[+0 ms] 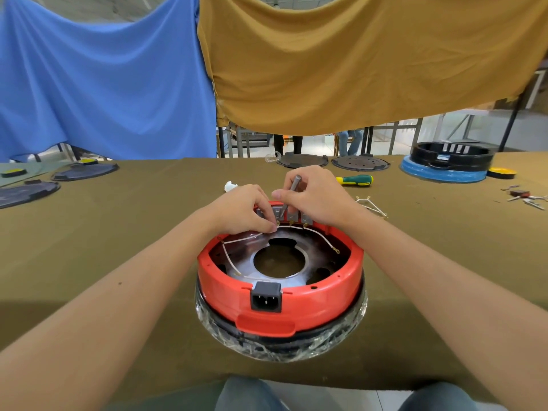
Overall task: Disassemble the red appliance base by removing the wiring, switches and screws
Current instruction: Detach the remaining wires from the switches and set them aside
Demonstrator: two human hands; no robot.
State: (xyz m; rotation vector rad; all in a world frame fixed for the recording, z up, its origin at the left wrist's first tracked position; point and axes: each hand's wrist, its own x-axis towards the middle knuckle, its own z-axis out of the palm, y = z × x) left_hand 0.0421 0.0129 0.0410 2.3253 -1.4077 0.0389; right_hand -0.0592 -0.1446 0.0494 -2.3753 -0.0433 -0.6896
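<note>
While my left hand (241, 209) pinches a white wire (246, 238) at the far inner edge of the red base (311, 304), my right hand (311, 200) is curled round a slim grey tool (292, 189), its tip pointing down at the row of grey switches (292, 215) set along the base's far wall. The left thumb and forefinger are closed on the wire just beside the small brass terminals; the other fingers are folded in. The right hand's fingers wrap the tool's shaft, and the upper end sticks out above my knuckles.

The red base sits in the middle of the tabletop (118, 262), directly in front of me, open side up, resting on a black ring wrapped in clear plastic. A black power socket (266, 296) faces me on its near wall. Inside lies a shiny metal plate (255, 247) with a large round hole, and white wires loop along the left and right inner edges.

Beyond my hands lie a green and yellow screwdriver (355, 180), a loose bundle of white wires (372, 206) to the right, and a small white lump (230, 186) to the left. A black and blue appliance base (444, 166) stands at the far right.
</note>
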